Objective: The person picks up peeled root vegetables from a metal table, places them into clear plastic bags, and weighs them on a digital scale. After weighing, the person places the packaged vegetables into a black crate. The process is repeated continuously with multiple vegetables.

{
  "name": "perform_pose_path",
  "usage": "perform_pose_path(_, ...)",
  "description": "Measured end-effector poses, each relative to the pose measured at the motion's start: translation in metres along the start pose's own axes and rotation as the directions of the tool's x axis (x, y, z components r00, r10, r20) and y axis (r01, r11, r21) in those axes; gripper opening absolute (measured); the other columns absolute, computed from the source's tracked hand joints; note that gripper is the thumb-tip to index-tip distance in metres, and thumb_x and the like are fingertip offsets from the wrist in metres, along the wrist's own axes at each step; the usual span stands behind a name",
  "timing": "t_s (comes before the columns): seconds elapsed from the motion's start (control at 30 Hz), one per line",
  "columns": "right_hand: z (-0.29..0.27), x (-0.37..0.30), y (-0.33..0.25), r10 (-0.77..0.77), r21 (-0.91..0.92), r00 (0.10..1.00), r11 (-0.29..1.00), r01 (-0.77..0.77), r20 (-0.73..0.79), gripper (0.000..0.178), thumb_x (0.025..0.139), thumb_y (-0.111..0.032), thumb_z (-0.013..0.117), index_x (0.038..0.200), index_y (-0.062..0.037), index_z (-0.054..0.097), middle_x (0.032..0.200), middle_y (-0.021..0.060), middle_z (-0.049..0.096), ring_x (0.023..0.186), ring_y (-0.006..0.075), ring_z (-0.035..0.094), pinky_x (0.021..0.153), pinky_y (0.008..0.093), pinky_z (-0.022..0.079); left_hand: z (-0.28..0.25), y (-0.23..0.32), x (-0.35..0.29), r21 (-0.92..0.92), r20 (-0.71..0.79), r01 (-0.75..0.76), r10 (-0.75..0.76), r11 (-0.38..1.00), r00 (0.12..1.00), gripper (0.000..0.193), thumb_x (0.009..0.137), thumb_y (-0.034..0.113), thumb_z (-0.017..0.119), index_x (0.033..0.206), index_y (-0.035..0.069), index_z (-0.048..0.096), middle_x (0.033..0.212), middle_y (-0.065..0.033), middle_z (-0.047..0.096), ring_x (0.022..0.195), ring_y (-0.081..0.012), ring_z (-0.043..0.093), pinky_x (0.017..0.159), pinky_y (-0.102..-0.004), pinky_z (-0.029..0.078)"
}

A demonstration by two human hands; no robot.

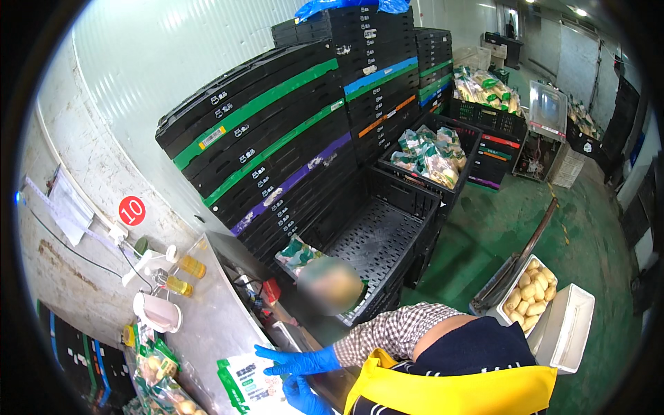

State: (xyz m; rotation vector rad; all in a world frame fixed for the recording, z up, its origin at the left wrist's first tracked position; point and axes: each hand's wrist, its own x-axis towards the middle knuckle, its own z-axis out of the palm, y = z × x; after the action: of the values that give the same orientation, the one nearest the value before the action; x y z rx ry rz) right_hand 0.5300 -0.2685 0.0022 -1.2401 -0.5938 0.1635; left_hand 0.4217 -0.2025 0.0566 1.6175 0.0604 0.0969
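Note:
A flat white and green printed plastic bag point(249, 382) lies on the metal table point(200, 315) in front of me. My right hand point(299, 362), in a blue glove below a checked sleeve, reaches across its edge with fingers stretched and apart. Close below it, my left hand point(304, 398), also blue-gloved and partly cut off by the lower edge, has bent fingers at the bag's near edge and seems to pinch it. Filled bags of pale vegetables point(155, 366) lie at the table's lower left side.
Beyond the table stand tall stacks of black crates point(277, 138). An open black crate point(377, 228) holds a green-white bag point(299, 254) and a blurred patch. White tubs, one with potatoes point(531, 294), stand right on the green floor point(477, 242). Yellow bottles point(180, 285) line the wall.

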Motion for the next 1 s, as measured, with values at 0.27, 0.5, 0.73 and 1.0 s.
perform_pose_path(0.27, -0.008, 0.004, -0.074, 0.338, 0.456, 0.929, 0.81, -0.368, 0.149, 0.06, 0.084, -0.031, 0.047, 0.137, -0.0159, 0.023, 0.141, 0.0057, 0.022, 0.128, 0.0248, 0.024, 0.102, 0.0398, 0.025, 0.009, 0.022, 0.003, -0.165, 0.104, 0.143, -0.127, 0.976, 0.986, 0.02, 0.082, 0.012, 0.057, 0.097, -0.001, 0.055, 0.085, -0.0059, 0.056, 0.075, -0.0147, 0.049, 0.066, -0.0259, 0.042)
perform_pose_path(0.5, 0.016, 0.024, -0.062, -0.452, -0.212, 0.837, 0.825, 0.524, 0.308, 0.047, 0.092, -0.03, 0.04, 0.131, -0.0032, 0.034, 0.138, 0.0135, 0.03, 0.125, 0.0239, 0.031, 0.103, 0.0363, 0.024, -0.01, 0.039, -0.004, -0.056, -0.058, 0.096, -0.099, 0.994, 0.993, 0.01, 0.079, 0.004, 0.056, 0.088, 0.0, 0.055, 0.083, -0.0051, 0.054, 0.078, -0.013, 0.047, 0.071, -0.0265, 0.039)
perform_pose_path(0.73, 0.044, 0.009, -0.063, 0.124, -0.166, 0.95, 0.983, -0.079, 0.286, 0.064, 0.084, -0.036, 0.056, 0.134, -0.0072, 0.028, 0.117, 0.0156, 0.051, 0.109, 0.0256, 0.049, 0.091, 0.0341, 0.04, -0.066, -0.058, -0.004, -0.019, -0.178, 0.104, -0.106, 0.994, 0.978, 0.022, 0.088, 0.011, 0.042, 0.101, -0.005, 0.05, 0.087, -0.0102, 0.054, 0.078, -0.0156, 0.049, 0.07, -0.0246, 0.041)
perform_pose_path(1.0, 0.085, 0.008, -0.056, 0.331, -0.213, 0.77, 0.943, -0.254, 0.546, 0.064, 0.084, -0.036, 0.056, 0.135, -0.0095, 0.027, 0.116, 0.0131, 0.05, 0.107, 0.023, 0.049, 0.092, 0.0334, 0.039, -0.108, -0.001, -0.035, 0.137, -0.543, -0.06, 0.125, 0.989, 0.83, 0.022, 0.085, 0.018, 0.053, 0.082, -0.003, 0.056, 0.074, -0.0091, 0.057, 0.069, -0.0154, 0.053, 0.064, -0.0271, 0.043)
